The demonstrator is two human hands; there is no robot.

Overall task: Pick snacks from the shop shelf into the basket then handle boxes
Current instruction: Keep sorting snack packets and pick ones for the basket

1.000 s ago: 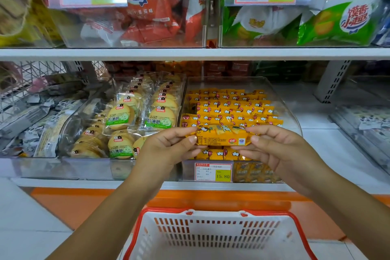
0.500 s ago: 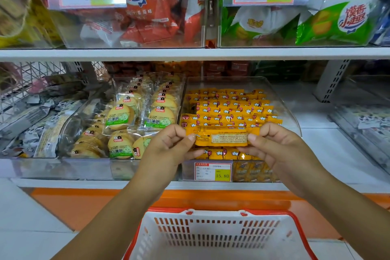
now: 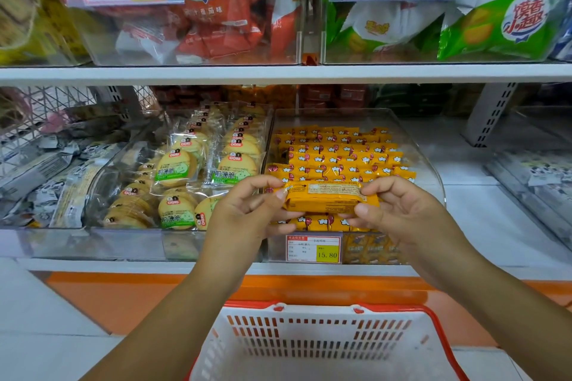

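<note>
Yellow snack pack [image 3: 325, 199] is held level above the white basket [image 3: 325, 346], back label upward; left hand [image 3: 247, 213] pinches one end, right hand [image 3: 399, 210] pinches the other.

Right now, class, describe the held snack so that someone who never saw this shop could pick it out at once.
Find the lower shelf and its clear bin of yellow packs. Just in front, the left hand and right hand pinch one pack by its ends. Unlike its neighbours, it is lifted and shows its text-printed back.
</note>
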